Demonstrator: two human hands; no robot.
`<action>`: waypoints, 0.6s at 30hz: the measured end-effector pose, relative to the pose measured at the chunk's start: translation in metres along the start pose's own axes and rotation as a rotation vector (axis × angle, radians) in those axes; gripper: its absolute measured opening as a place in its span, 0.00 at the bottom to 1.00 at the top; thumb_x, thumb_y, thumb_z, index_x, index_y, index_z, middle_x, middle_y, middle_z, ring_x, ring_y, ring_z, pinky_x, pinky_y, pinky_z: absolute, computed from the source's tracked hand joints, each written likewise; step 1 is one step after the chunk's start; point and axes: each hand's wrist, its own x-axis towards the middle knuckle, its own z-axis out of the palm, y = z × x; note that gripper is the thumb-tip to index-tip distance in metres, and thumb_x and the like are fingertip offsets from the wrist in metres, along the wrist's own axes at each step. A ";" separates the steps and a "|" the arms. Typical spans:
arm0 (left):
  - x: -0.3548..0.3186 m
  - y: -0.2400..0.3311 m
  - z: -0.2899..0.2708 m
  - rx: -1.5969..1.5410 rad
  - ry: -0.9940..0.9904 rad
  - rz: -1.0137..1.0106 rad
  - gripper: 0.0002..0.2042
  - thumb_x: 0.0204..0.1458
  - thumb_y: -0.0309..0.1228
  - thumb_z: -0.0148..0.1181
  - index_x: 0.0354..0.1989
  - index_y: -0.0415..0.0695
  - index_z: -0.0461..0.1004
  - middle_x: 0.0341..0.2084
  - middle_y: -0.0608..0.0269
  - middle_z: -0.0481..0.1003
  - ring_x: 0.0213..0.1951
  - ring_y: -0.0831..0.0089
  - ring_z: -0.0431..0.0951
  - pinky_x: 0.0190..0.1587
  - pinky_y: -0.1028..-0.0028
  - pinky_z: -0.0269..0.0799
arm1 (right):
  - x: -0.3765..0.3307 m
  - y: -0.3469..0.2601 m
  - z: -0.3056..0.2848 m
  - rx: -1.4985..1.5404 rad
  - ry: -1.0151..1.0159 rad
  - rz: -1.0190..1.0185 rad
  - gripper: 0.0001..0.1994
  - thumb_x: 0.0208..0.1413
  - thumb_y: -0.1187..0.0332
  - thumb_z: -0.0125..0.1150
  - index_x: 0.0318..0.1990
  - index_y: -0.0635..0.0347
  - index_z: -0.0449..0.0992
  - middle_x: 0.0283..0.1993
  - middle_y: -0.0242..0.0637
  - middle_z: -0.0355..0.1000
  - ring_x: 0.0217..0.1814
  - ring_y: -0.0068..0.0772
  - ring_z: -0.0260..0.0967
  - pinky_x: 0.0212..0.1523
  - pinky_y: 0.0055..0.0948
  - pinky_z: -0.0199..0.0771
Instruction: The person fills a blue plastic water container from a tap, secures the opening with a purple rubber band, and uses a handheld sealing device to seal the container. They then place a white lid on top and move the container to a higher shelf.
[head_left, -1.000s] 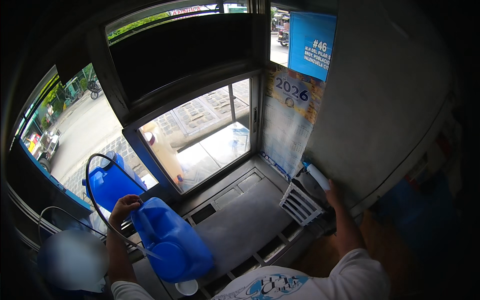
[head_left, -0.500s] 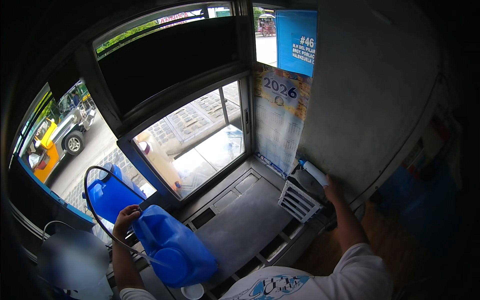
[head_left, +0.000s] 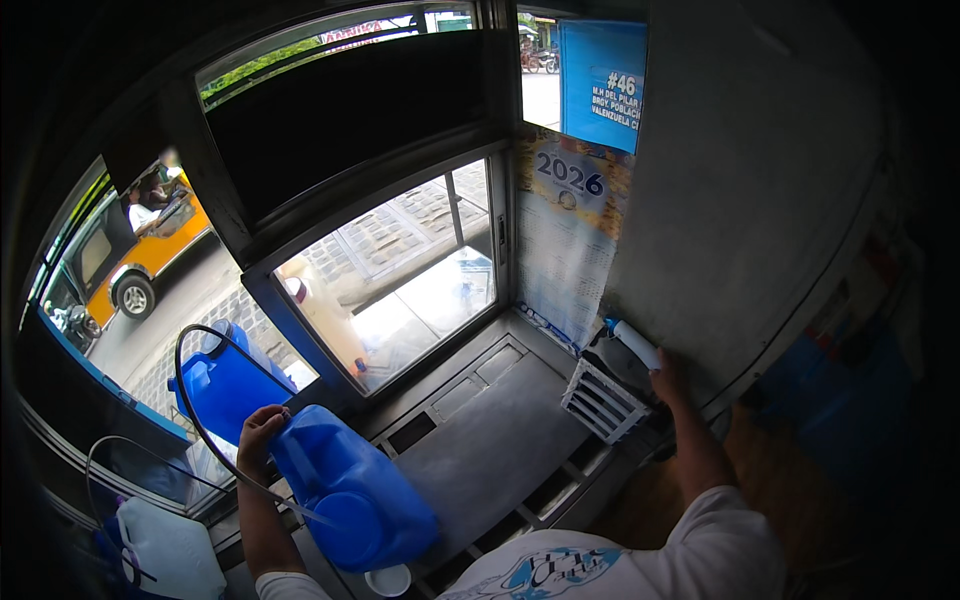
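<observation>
Gripping the top of a blue water jug [head_left: 350, 495], the left hand [head_left: 260, 432] has its fingers curled over the jug's upper end; the jug lies tilted on the metal counter [head_left: 490, 440], its base toward the person. A thin black hose [head_left: 200, 400] arcs up from beside this jug and loops over a second blue jug [head_left: 225, 385] standing just behind it, against the window frame. A small white cap [head_left: 388, 580] sits on the counter just in front of the tilted jug. Well to the right of the jug, the right hand [head_left: 668, 372] rests at the base of a white tube-shaped handle [head_left: 636, 344]; whether it clasps it cannot be told. A white slatted rack [head_left: 600, 400] stands beside that hand. A white container [head_left: 170, 550] stands left of the jug.
</observation>
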 end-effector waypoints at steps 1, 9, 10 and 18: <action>0.003 0.004 -0.001 0.025 -0.007 -0.020 0.10 0.52 0.27 0.66 0.41 0.37 0.78 0.36 0.60 0.80 0.38 0.75 0.79 0.44 0.77 0.73 | 0.001 0.000 -0.001 0.026 -0.016 0.008 0.30 0.56 0.62 0.60 0.65 0.59 0.62 0.63 0.51 0.64 0.65 0.54 0.61 0.65 0.46 0.59; 0.011 0.023 0.013 0.787 0.214 -0.045 0.12 0.45 0.32 0.74 0.30 0.37 0.79 0.23 0.64 0.80 0.25 0.79 0.77 0.29 0.78 0.74 | 0.004 -0.004 -0.009 -0.001 -0.016 -0.010 0.30 0.54 0.63 0.62 0.64 0.60 0.64 0.61 0.52 0.66 0.63 0.54 0.62 0.64 0.46 0.61; 0.011 0.022 0.015 0.818 0.238 -0.047 0.12 0.45 0.32 0.73 0.30 0.37 0.79 0.23 0.63 0.80 0.25 0.79 0.77 0.29 0.78 0.74 | 0.003 -0.004 -0.011 -0.013 -0.018 -0.011 0.30 0.54 0.63 0.61 0.64 0.60 0.64 0.61 0.52 0.66 0.63 0.54 0.63 0.64 0.46 0.61; -0.003 -0.016 -0.005 0.221 0.129 0.054 0.15 0.48 0.29 0.71 0.42 0.36 0.77 0.30 0.60 0.80 0.30 0.76 0.79 0.35 0.78 0.76 | 0.002 -0.006 0.002 0.009 0.011 -0.042 0.28 0.54 0.65 0.60 0.63 0.60 0.64 0.60 0.53 0.66 0.63 0.56 0.62 0.64 0.46 0.61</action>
